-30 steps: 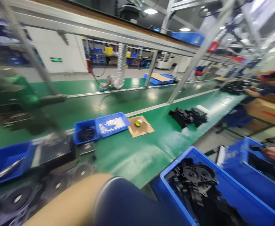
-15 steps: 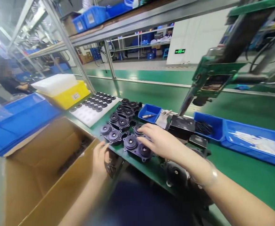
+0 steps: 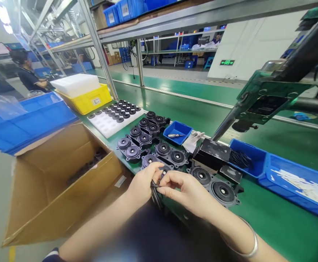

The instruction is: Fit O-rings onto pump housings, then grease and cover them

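Note:
My left hand (image 3: 141, 183) is closed round a bunch of thin black loops (image 3: 156, 198), which look like rubber sealing rings and hang below the fingers. Against it, my right hand (image 3: 184, 187) pinches the top of the same bunch with thumb and forefinger. Both hands are over the bench's front edge. Just behind them lies a black twin-round housing (image 3: 149, 160), partly covered by the fingers. Another housing (image 3: 170, 153) sits beyond it, and a larger-looking one (image 3: 213, 183) is at the right. Several more housings (image 3: 139, 135) stand in a row at the left.
A cardboard box (image 3: 66, 203) with dark parts inside stands at the left, below a blue crate (image 3: 39, 120). White foam tray (image 3: 107, 127) holds black discs. Blue bins (image 3: 292, 193) and black blocks (image 3: 213, 154) line the right; a green-mounted press (image 3: 268, 98) rises behind.
My right hand has left the housings and come toward me to meet my left hand at the black loops. My left hand has moved right and up. The view has shifted.

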Tool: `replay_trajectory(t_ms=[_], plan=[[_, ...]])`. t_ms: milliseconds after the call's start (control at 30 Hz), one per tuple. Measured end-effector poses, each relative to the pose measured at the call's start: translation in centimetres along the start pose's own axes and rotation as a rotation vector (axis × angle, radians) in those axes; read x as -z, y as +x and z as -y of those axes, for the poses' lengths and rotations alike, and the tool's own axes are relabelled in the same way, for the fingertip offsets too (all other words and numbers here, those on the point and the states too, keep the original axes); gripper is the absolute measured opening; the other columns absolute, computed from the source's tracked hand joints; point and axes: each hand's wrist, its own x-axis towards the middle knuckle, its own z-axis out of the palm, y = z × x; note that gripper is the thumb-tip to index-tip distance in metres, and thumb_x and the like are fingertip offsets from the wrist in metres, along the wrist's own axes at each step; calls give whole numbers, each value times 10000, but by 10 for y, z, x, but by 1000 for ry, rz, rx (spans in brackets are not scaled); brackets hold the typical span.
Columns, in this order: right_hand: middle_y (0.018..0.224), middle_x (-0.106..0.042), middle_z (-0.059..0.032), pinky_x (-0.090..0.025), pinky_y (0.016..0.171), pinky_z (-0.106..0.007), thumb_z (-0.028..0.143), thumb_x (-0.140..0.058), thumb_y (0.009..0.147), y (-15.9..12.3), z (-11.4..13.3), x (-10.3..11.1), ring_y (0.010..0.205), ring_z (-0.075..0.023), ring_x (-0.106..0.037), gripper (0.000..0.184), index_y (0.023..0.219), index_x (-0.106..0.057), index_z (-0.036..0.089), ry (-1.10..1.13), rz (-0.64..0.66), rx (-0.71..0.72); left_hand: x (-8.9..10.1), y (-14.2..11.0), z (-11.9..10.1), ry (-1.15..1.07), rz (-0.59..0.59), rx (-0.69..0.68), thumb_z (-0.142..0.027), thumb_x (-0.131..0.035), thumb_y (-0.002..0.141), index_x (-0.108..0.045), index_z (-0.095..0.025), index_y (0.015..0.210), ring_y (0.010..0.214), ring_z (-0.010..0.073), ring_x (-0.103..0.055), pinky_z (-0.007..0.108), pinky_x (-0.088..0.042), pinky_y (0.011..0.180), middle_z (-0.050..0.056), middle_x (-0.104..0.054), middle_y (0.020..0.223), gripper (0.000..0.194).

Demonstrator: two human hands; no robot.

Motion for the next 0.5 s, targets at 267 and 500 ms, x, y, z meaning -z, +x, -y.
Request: replay_trajectory(t_ms=[267, 500], plan=[[724, -578, 4, -389, 605, -236, 415, -664, 888, -17, -20, 16, 656, -145, -495, 271, 794, -625, 163, 114, 2, -147, -15, -13, -9, 30, 185, -6, -391, -466, 960, -585, -190, 1081, 824, 201, -657, 309, -525, 736, 71, -689, 933, 263], [689, -556, 20, -401, 599, -232, 430, -585, 957, 0, -12, 11, 629, -135, -506, 292, 823, -593, 171, 125, -54, -178, -12, -7, 21, 92, 90, -189, -358, -358, 1008, -598, -150, 1079, 812, 205, -654, 325, -537, 722, 104, -681, 902, 326]])
